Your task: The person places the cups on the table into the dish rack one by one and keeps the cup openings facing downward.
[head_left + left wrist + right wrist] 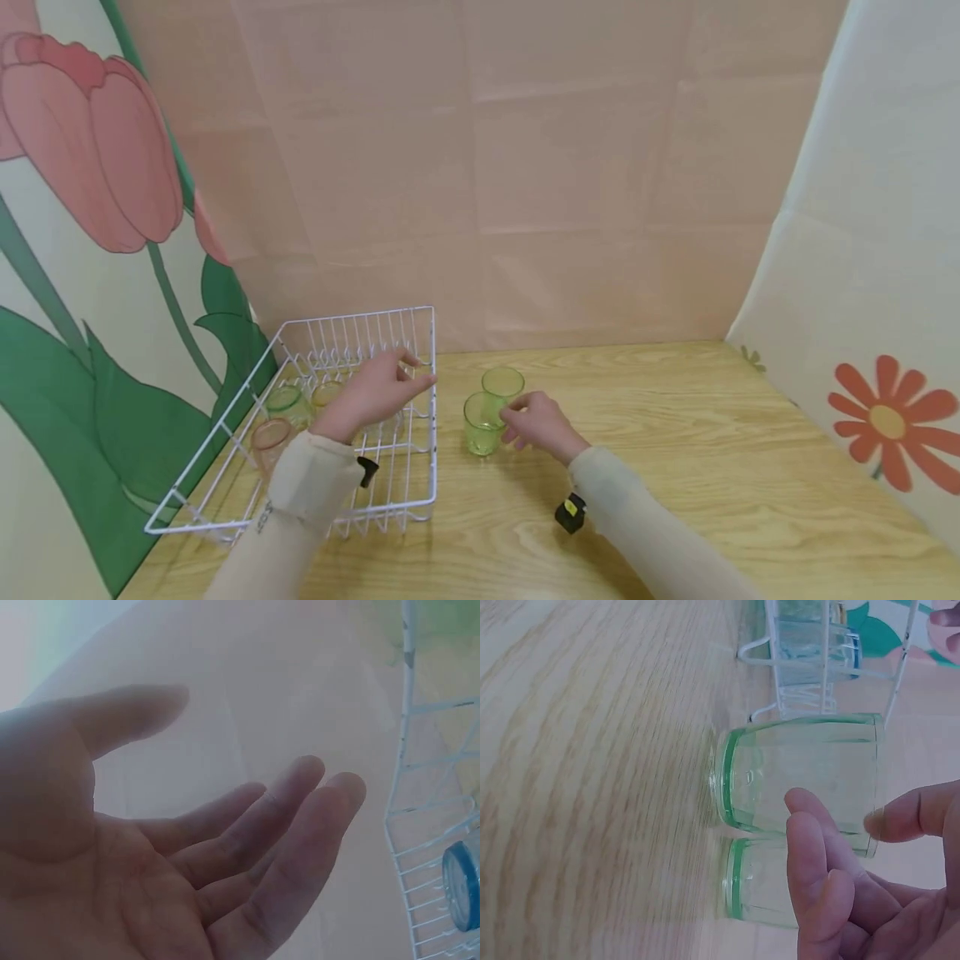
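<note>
Two green glasses stand upright close together on the wooden table in the head view. My right hand (542, 425) is at the right side of the front green glass (482, 433). In the right wrist view its thumb pinches at the rim of that glass (802, 761) while the other fingers lie along the outer wall. The second green glass (503, 381) is just behind, partly covered by my fingers in the right wrist view. Over the white wire dish rack (433, 417) hovers my left hand (371, 392), fingers loosely bent and nothing in the palm.
Several glasses are in the rack: a pink glass (272, 435), a green-rimmed glass (287, 402), a yellowish glass (326, 393) and a blue glass (817, 651). Rack wires rise along its sides. A pink-beige wall covering (585, 167) closes off the back.
</note>
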The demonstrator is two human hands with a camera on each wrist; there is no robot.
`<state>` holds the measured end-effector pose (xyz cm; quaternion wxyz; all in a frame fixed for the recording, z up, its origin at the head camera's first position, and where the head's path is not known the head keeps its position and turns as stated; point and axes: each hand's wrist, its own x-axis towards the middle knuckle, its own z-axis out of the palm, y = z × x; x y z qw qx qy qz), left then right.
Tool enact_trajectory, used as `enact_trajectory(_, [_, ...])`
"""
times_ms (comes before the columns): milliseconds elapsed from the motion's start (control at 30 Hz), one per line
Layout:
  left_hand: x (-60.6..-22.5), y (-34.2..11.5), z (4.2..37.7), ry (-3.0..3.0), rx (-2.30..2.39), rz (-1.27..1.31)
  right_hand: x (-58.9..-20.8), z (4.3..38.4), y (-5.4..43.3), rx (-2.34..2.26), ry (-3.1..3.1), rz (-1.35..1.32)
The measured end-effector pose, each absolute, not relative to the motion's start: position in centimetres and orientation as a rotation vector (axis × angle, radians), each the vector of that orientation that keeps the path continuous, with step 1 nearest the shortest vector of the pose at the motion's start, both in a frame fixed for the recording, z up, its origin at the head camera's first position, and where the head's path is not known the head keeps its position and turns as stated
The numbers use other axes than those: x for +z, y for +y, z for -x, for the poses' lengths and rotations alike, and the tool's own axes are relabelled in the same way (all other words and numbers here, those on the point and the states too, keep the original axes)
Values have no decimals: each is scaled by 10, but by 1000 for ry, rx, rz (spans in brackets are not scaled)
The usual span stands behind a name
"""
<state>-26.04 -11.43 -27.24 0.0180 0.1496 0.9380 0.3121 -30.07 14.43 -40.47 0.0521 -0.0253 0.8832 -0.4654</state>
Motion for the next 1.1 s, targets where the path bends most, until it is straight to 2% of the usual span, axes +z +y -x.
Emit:
enact_trajectory(233, [-280,-109,259,2851,1069,-401,-403,293,150,-1435,2690,74])
enact_trajectory(1100, [-294,-89,254,2539,1272,-487,-349,254,139,-1506,2819,160])
